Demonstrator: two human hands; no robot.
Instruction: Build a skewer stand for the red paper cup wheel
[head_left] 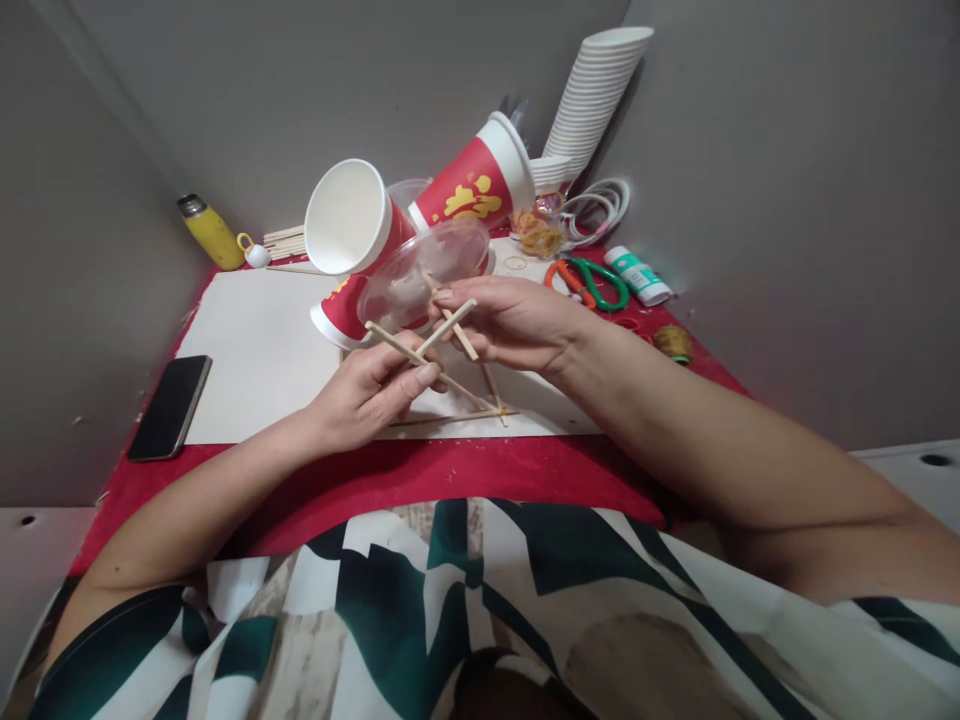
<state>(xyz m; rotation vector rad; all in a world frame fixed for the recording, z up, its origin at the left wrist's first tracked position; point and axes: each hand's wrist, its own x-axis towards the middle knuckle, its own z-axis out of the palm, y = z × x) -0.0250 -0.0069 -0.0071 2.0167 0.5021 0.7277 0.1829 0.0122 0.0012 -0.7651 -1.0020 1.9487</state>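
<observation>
White board (pixel 259 345) lies open between phone's (pixel 170 408) edge and left hand (pixel 379 392) holding sticks (pixel 435 339).

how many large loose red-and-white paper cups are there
3 visible: the camera-facing cup, the tilted cup right of it, and the partly covered cup below the first. Others may be hidden.
</observation>
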